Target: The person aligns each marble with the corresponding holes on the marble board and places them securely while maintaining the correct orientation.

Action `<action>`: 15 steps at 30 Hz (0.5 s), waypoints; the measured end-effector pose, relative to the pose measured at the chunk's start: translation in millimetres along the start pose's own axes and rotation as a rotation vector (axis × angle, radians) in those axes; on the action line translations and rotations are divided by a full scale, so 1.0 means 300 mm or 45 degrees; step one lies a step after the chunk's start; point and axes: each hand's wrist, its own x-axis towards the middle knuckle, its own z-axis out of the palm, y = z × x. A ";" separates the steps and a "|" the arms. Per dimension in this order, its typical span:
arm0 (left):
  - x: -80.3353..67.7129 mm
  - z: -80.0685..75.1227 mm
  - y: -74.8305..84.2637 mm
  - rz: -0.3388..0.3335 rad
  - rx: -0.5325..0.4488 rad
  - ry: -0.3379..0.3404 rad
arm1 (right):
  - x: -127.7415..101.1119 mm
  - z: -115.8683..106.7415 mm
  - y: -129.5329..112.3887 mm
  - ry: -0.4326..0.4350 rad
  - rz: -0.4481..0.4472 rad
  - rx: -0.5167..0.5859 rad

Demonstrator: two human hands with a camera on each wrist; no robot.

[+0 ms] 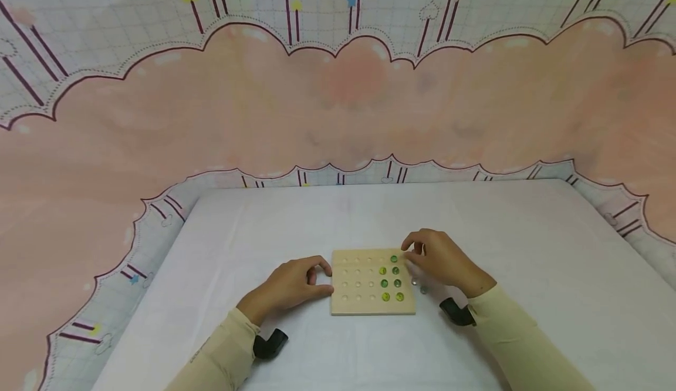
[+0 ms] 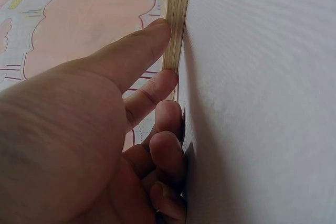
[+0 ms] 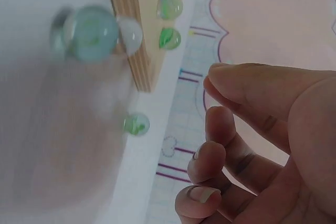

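Observation:
A light wooden board [image 1: 351, 307] with rows of round hollows lies on the white-covered table. Green and yellow-green glass marbles [image 1: 384, 283] fill its rightmost column and most of the column beside it. My left hand [image 1: 290, 282] touches the board's left edge with thumb and index fingertips; the left wrist view shows them against the layered side [image 2: 176, 3]. Over the far right corner hovers my right hand [image 1: 440, 259], thumb and index finger close together, no marble visible between them. Loose clear marbles [image 1: 423, 290] lie right of the board, one large [image 3: 92, 32] in the right wrist view.
Another loose marble [image 3: 136, 124] sits on the table near the board's far end. White cloth [image 1: 290, 221] covers the table. Behind hangs a peach backdrop [image 1: 253, 103] with drawn scalloped lines. Each wrist wears a black device [image 1: 270, 344].

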 end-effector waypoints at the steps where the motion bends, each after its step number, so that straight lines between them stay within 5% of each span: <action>1: 0.000 -0.001 -0.002 0.000 0.004 0.002 | 0.001 -0.003 0.003 0.004 0.007 -0.002; 15: -0.002 -0.015 0.002 -0.014 -0.006 -0.003 | 0.017 -0.012 0.039 0.033 0.076 -0.006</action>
